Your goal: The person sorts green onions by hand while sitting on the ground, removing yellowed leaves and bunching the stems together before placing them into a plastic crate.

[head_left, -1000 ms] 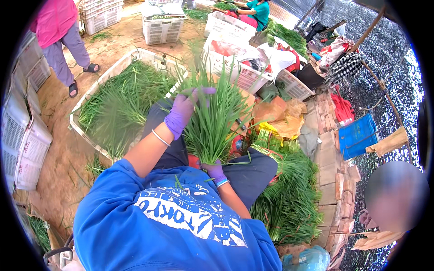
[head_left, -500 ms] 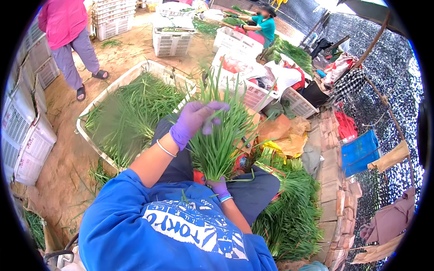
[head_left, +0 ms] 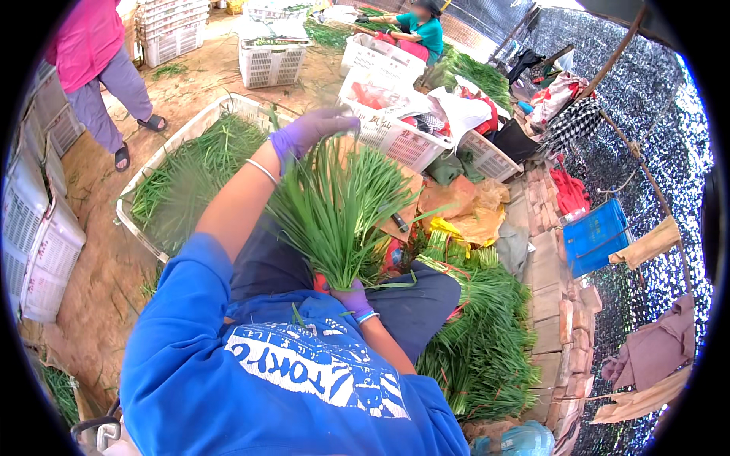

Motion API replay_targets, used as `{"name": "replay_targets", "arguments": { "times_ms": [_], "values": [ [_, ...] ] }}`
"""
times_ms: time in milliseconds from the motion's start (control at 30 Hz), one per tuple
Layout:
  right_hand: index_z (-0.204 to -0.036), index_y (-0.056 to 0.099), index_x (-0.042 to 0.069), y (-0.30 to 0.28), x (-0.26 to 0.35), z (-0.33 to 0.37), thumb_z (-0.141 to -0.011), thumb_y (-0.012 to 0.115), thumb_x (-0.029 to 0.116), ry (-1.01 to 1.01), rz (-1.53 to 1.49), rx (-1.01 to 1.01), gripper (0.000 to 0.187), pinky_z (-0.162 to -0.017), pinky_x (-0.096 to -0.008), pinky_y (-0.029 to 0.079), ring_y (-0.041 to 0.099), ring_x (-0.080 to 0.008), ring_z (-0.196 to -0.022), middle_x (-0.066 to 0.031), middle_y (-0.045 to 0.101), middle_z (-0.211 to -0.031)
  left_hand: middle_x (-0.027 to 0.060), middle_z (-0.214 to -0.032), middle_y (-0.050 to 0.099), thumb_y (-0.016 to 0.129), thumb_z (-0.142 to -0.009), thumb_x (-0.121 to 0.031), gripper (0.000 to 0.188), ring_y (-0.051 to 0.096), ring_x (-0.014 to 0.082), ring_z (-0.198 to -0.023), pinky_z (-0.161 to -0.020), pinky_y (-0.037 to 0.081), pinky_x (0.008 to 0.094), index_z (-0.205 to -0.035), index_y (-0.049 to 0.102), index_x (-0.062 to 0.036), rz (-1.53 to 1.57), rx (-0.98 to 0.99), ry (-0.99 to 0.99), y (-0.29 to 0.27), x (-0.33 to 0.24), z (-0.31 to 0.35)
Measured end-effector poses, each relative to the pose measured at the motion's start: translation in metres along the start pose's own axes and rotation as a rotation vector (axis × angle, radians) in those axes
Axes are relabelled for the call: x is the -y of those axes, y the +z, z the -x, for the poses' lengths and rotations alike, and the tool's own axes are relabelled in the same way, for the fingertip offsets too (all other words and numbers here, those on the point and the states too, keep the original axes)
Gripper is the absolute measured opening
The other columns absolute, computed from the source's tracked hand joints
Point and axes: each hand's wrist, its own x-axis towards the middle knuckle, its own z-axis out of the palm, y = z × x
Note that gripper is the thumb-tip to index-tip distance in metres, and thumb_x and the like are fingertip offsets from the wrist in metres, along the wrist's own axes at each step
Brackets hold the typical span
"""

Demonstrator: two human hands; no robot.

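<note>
A bunch of long green chives [head_left: 342, 205] stands fanned out over my lap, its leaves spreading upward. My right hand [head_left: 353, 298], in a purple glove, is closed round its lower end. At the leaf tips is my left hand [head_left: 313, 131], also gloved in purple, its fingers reaching right. Motion blurs those fingertips, so whether they pinch any leaves cannot be made out. By my right knee lies a large pile of tied chive bundles [head_left: 487, 349].
A white crate [head_left: 144, 220] of loose chives stands at my left. More white crates [head_left: 403, 140] hold bags ahead. A person in pink [head_left: 91, 45] stands far left; another in teal [head_left: 426, 34] sits at the back. Low brickwork [head_left: 551, 304] and a blue container [head_left: 597, 239] are at right.
My left hand has moved up and left in the picture. The chive tips now sit lower beneath it, fanned wider. My right hand keeps its hold; the whole view has shifted slightly.
</note>
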Motion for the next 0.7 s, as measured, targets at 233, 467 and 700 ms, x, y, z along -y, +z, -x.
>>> {"name": "replay_targets", "arguments": {
  "times_ms": [233, 467, 700],
  "values": [
    [-0.098, 0.06, 0.006, -0.003, 0.008, 0.004, -0.071, 0.06, 0.009, -0.006, -0.054, 0.01, 0.027, -0.071, -0.0295, 0.047, 0.06, -0.0193, -0.079, -0.0097, 0.063, -0.087, 0.0097, -0.087, 0.064, 0.05, -0.083, -0.023, 0.03, 0.055, 0.0122, -0.073, -0.083, 0.039, 0.0268, -0.094, 0.062, 0.002, 0.025, 0.176, 0.011, 0.014, 0.0, 0.015],
    [-0.088, 0.06, 0.003, 0.005, 0.018, 0.011, -0.07, 0.058, 0.005, 0.015, -0.086, -0.006, 0.018, -0.065, -0.0302, 0.047, 0.06, -0.0176, -0.071, -0.0084, 0.063, -0.078, -0.001, -0.056, 0.05, 0.046, -0.086, -0.016, 0.026, 0.036, 0.0054, -0.044, -0.07, 0.044, 0.02, -0.098, 0.059, 0.0035, 0.283, -0.048, -0.025, 0.026, 0.008, 0.016],
    [-0.096, 0.057, 0.005, -0.048, 0.032, 0.013, -0.067, 0.063, 0.011, -0.116, 0.127, -0.298, 0.03, -0.066, -0.0329, 0.047, 0.06, -0.027, -0.071, -0.0126, 0.062, -0.081, 0.0062, -0.098, 0.06, 0.049, -0.085, -0.018, 0.033, 0.056, 0.0154, -0.085, -0.086, 0.044, 0.0321, -0.115, 0.049, -0.0061, 0.119, -0.146, 0.413, -0.035, -0.023, 0.037]
  ]
}}
